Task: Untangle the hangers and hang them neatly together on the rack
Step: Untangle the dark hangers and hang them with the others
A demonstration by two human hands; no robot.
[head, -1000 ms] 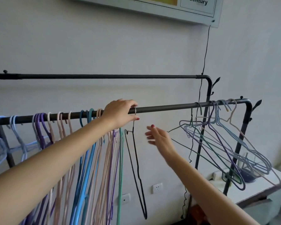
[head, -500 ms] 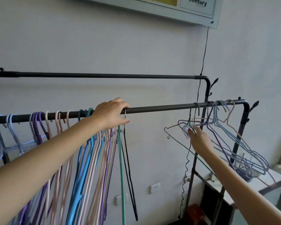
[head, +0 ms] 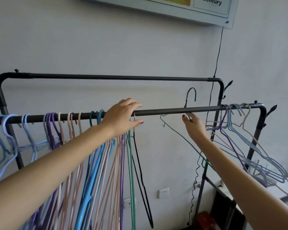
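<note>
Hangers sit in two groups on the front rail: a neat bunch at left, a tangled cluster at right. Our right hand pinches, apparently at the neck, a teal hanger lifted clear of the rail to carry it leftward. Our left hand rests curled over the rail, steadying the bunch's end beside a black hanger.

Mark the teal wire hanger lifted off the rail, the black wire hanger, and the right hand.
Teal wire hanger [head: 191,92]: head view, hook top.
Black wire hanger [head: 140,170]: head view, side wire.
Right hand [head: 195,127]: head view, back of hand.
</note>
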